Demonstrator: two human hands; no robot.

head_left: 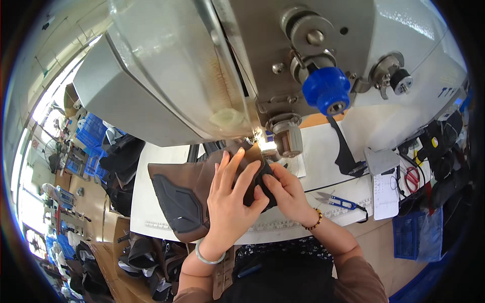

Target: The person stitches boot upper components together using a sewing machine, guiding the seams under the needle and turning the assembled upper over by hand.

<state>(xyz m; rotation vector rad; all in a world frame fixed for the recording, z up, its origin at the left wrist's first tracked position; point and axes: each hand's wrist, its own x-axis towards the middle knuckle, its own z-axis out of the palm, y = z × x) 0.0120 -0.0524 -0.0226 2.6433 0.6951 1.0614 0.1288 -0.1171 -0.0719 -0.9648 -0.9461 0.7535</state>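
White counter (319, 162) lay below the sewing machine (166, 70); I saw the brown piece (191, 177) reach the counter's near edge, black panel (178, 203) seemingly attached, sewing likely unfinished. Left hand (230, 209) was splayed on it; right hand (289, 196) curled, grip unclear.

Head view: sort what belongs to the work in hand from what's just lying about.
Apparently in use:
- brown-and-black piece, under the fingers of the left hand and right hand
- sewing machine, lit above the piece

Apparently lying about, untouched:
- blue-handled snips
- notepad
- flat black piece
- blue crate
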